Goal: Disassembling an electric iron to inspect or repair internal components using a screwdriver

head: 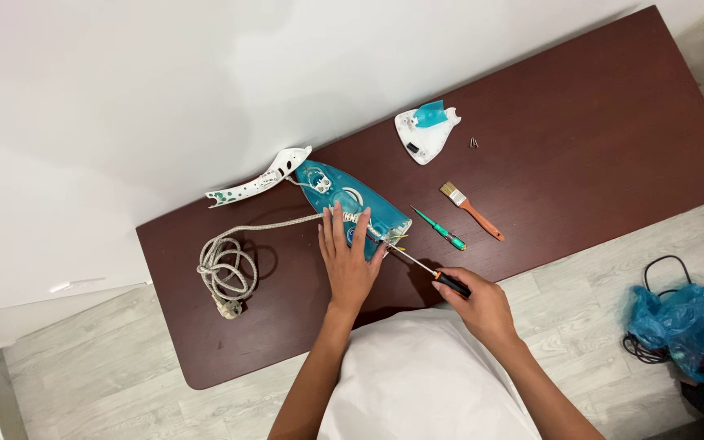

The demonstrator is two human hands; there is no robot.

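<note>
A teal clothes iron body (344, 200) lies opened on the dark brown table (580, 106). My left hand (347, 261) rests flat on its near side, fingers spread, pressing it down. My right hand (482, 308) grips a black-and-orange-handled screwdriver (429, 269) whose tip reaches the iron's rear end near yellow wires. A white handle shell (261, 183) sticks out from the iron's far end. The iron's grey braided cord (226, 269) lies coiled to the left.
A white and teal cover piece (425, 133) lies farther back, with two small screws (473, 143) beside it. A green tester screwdriver (440, 229) and a paintbrush (472, 210) lie right of the iron. A blue plastic bag (690, 326) and black cable sit on the floor.
</note>
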